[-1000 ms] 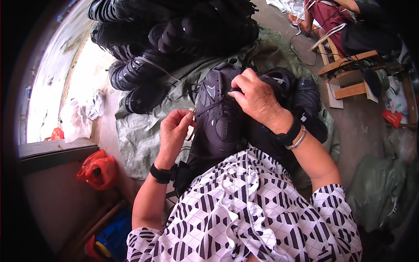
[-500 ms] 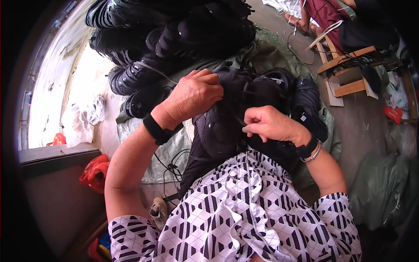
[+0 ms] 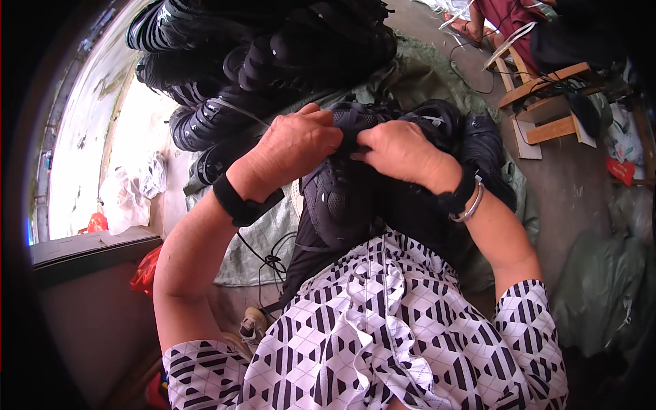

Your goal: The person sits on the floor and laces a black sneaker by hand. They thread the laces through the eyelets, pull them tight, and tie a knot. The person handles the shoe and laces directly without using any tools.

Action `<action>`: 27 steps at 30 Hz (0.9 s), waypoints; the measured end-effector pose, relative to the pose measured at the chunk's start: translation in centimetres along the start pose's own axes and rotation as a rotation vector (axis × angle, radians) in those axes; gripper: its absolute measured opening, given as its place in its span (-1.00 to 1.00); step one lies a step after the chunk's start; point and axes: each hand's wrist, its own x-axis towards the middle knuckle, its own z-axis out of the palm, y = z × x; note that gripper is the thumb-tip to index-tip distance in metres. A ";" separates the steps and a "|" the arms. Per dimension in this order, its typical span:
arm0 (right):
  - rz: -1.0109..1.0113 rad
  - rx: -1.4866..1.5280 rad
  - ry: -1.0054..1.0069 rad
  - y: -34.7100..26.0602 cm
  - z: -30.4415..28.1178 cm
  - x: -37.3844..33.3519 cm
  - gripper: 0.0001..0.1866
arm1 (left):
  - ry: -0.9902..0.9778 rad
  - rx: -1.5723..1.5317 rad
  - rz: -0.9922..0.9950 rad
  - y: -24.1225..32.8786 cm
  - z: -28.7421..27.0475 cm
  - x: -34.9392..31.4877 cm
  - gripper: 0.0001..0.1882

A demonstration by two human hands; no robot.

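A black sneaker (image 3: 336, 208) with a mesh upper rests on my lap, its toe pointing toward me. My left hand (image 3: 295, 145) is closed at the left side of its laced opening, fingertips pressed into the dark upper. Facing it, my right hand (image 3: 408, 156) pinches at the other side of the opening. What lies between its fingertips is too dark to make out. Just behind the left hand, a thin grey cord (image 3: 236, 108) runs across toward the heap of shoes.
Black shoes (image 3: 273, 61) are heaped high ahead, with more black shoes (image 3: 484, 154) by my right knee. A green tarp (image 3: 430, 75) lies beneath. Wooden stools (image 3: 547, 109) and a person in dark red trousers (image 3: 509, 27) are at far right. Black cables (image 3: 270, 260) trail beside my left leg.
My right hand has moved up and left, from the near right of the sneaker to its opening beside my left hand. The left hand has shifted slightly left and down.
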 end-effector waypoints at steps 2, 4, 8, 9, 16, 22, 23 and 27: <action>0.254 0.873 -0.247 2.4 -1.3 1.4 -0.67 | -0.015 -0.012 -0.008 0.0 -0.2 -0.1 -0.88; 0.445 1.356 -0.389 4.4 -1.5 1.3 -0.65 | 0.012 -0.048 -0.034 0.0 0.3 0.1 -0.89; 0.483 1.368 -0.285 3.3 -1.1 1.0 -0.64 | 0.025 -0.108 -0.079 0.0 0.4 0.3 -0.91; 0.480 1.298 -0.261 3.2 -1.1 1.1 -0.64 | 0.019 -0.109 -0.079 0.0 0.4 0.2 -0.92; 0.490 1.203 -0.137 3.6 -0.4 0.7 -0.62 | 0.002 -0.040 -0.153 1.2 1.0 0.1 -0.93; 0.459 1.173 -0.131 3.5 -0.2 0.7 -0.62 | 0.007 0.020 -0.236 2.5 1.7 0.0 -0.94; 0.464 1.182 -0.133 3.7 -0.1 0.6 -0.62 | 0.007 0.005 -0.229 2.1 1.4 -0.1 -0.95; 0.457 1.193 -0.135 4.0 0.1 0.6 -0.64 | -0.059 0.052 -0.175 1.3 0.4 -0.1 -0.97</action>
